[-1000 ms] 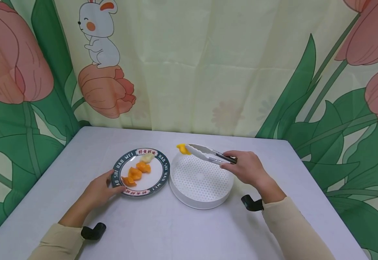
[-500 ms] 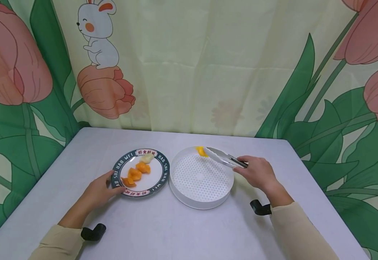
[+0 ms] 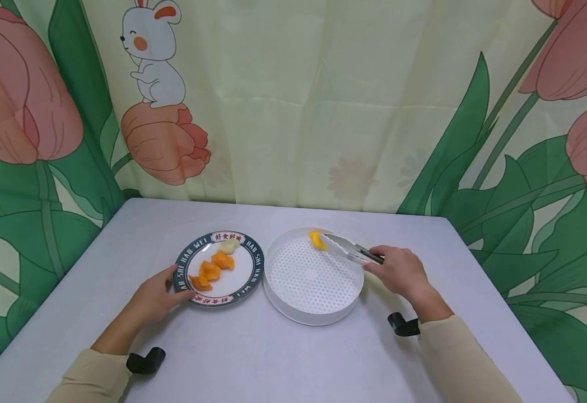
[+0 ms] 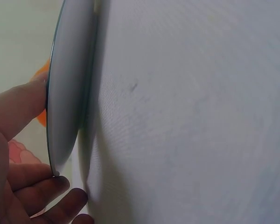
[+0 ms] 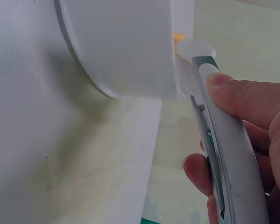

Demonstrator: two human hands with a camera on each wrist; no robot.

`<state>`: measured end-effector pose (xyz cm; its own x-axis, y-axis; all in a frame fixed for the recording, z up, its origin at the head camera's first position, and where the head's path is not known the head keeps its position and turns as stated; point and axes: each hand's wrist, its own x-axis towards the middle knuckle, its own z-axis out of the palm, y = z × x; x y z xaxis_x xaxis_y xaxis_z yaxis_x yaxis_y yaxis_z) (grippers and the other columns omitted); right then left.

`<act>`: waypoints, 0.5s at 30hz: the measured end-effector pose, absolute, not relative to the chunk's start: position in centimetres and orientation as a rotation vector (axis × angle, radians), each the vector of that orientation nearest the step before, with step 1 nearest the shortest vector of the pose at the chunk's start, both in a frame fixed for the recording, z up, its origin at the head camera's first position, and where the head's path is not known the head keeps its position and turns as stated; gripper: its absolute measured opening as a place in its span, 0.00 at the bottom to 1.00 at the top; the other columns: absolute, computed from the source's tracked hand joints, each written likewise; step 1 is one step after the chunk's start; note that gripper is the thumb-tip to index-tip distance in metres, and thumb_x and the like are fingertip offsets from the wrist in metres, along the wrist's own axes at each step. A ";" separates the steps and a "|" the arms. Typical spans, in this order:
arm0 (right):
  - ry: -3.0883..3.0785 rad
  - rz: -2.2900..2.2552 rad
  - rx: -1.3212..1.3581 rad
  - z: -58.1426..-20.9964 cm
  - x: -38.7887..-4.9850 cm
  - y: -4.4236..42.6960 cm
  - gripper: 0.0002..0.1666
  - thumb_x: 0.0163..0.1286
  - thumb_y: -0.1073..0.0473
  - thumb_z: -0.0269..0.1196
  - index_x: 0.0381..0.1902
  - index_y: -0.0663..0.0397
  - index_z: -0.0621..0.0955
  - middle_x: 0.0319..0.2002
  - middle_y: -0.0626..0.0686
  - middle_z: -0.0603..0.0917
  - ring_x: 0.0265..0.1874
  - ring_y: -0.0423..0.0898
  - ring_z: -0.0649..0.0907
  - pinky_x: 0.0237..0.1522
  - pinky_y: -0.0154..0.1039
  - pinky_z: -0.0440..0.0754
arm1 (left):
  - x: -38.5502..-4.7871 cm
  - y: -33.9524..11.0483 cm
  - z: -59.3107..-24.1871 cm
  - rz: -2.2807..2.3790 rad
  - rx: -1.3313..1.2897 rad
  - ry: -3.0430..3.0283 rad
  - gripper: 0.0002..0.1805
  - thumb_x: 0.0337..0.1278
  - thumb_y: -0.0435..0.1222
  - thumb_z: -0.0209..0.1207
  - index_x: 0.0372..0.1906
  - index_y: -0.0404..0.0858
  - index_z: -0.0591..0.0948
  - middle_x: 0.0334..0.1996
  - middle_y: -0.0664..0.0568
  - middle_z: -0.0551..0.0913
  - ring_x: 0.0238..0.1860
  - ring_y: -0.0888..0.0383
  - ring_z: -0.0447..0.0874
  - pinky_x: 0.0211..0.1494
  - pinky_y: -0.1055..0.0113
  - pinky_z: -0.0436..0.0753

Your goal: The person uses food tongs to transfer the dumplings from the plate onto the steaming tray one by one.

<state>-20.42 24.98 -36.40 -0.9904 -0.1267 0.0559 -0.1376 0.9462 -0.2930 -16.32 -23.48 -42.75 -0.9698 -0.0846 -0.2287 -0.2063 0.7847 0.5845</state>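
My left hand point(image 3: 153, 299) grips the near left rim of a round plate point(image 3: 241, 268) with a dark lettered border. In the left wrist view the thumb lies over the rim and fingers touch its edge and underside. Several orange food-like pieces point(image 3: 209, 270) and a pale yellowish one point(image 3: 229, 246) lie on the plate. My right hand point(image 3: 399, 271) holds metal tongs point(image 3: 356, 252) with whitish tips, thumb along one arm in the right wrist view. At the tips is a yellow piece point(image 3: 317, 240), over the far inside of a round white perforated tray point(image 3: 306, 288); whether it touches the bottom I cannot tell.
The tray stands on a white-covered table point(image 3: 253, 358), close to the plate's right side. A printed curtain point(image 3: 293, 112) with tulips and a white animal hangs behind the table's far edge. Black wrist mounts point(image 3: 403, 324) sit at both cuffs.
The tongs with the yellow piece have moved right and down, from beyond the tray's far left rim to its far inside. My left hand and the plate have stayed put.
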 end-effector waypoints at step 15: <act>-3.064 0.473 0.184 -36.9 -20.2 24.9 0.29 0.65 0.47 0.68 0.58 0.60 0.83 0.47 0.61 0.86 0.38 0.55 0.81 0.33 0.46 0.75 | -16.3 -23.4 -42.8 0.931 -0.237 2.791 0.55 0.57 0.51 0.69 0.75 0.24 0.54 0.71 0.23 0.58 0.71 0.27 0.54 0.66 0.37 0.67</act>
<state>-20.24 24.90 -36.85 -0.9923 -0.1117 0.0532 -0.1226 0.9465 -0.2985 -16.29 -23.41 -42.75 -0.9693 -0.0912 -0.2285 -0.2101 0.7899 0.5761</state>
